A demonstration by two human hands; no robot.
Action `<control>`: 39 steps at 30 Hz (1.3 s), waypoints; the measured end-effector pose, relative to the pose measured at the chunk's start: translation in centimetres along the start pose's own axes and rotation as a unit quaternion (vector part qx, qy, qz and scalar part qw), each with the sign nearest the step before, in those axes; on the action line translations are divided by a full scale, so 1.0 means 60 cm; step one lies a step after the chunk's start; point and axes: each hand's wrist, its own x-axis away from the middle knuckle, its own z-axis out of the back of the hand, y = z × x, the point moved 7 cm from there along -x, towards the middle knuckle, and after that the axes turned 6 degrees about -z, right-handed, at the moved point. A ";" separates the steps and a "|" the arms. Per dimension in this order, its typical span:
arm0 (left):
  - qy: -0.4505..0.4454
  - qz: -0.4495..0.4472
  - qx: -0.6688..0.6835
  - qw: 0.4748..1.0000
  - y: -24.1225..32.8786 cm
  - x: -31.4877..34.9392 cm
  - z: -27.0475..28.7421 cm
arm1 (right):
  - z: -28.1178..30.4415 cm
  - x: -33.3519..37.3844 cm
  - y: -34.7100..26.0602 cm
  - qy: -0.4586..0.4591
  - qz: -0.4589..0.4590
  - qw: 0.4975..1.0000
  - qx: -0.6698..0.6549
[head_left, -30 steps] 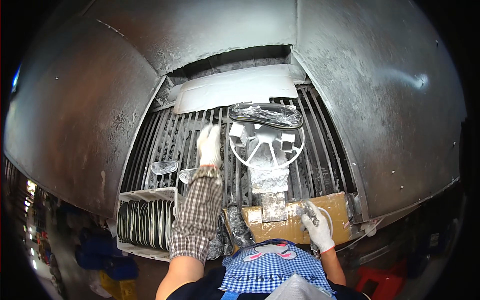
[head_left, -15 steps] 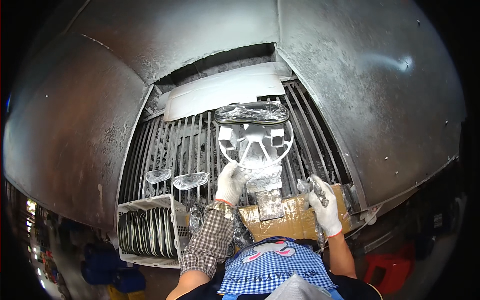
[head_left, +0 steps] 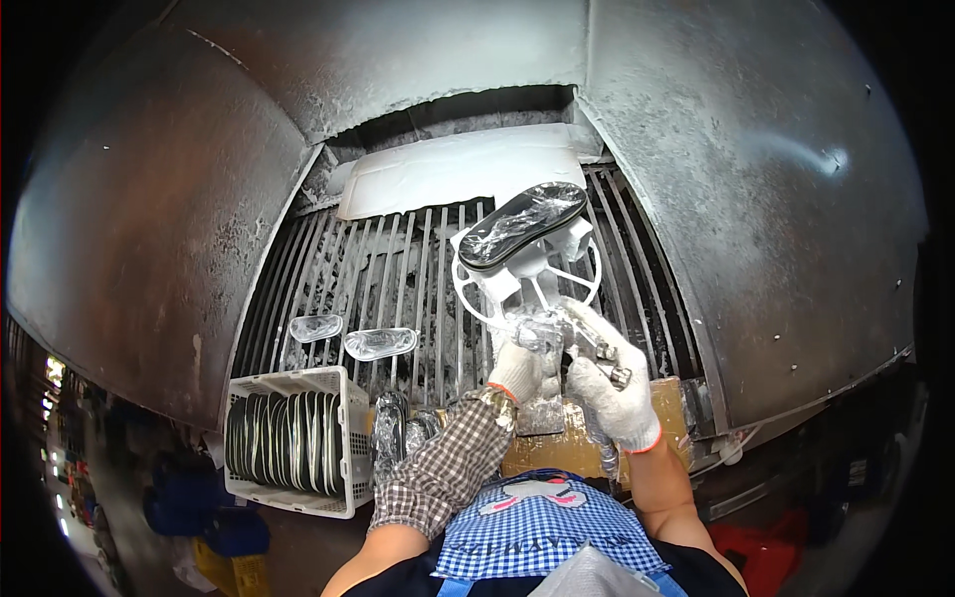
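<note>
A white spoked wheel (head_left: 597,269) with blocks on it stands over the slatted grate. On the blocks lies a dark, waisted oval panel (head_left: 524,225), its middle covered in clear wrinkled film and its right end pointing farther away. My left hand (head_left: 517,370), in a white glove, is closed at the wheel's near rim; its fingertips are partly hidden. My gloved right hand (head_left: 615,388) grips a spray gun (head_left: 595,350) with metal knobs. The gun's front, seemingly wrapped in plastic, reaches left above my left hand, towards the near side of the wheel.
Two film-wrapped oval pieces (head_left: 381,343) lie on the grate (head_left: 438,289) to the left. A white plastic basket (head_left: 350,428) holds several upright dark panels. More wrapped pieces (head_left: 390,438) sit beside it. Metal walls (head_left: 746,199) enclose the grate, with brown cardboard (head_left: 671,408) along the near edge.
The wheel and panel have turned counterclockwise, tilting the panel. My left hand has shifted right along the rim. My right hand has brought the spray gun leftward, close to the wheel.
</note>
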 end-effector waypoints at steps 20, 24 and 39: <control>0.134 0.488 0.713 0.485 -0.041 0.017 -0.060 | 0.060 -0.036 0.025 0.139 0.029 0.989 0.037; 0.104 0.493 0.721 0.476 -0.042 0.022 -0.067 | 0.068 -0.033 0.024 0.163 0.048 0.984 0.047; 0.133 0.460 0.724 0.497 -0.039 0.013 -0.048 | 0.072 -0.036 0.032 0.151 0.022 0.988 -0.013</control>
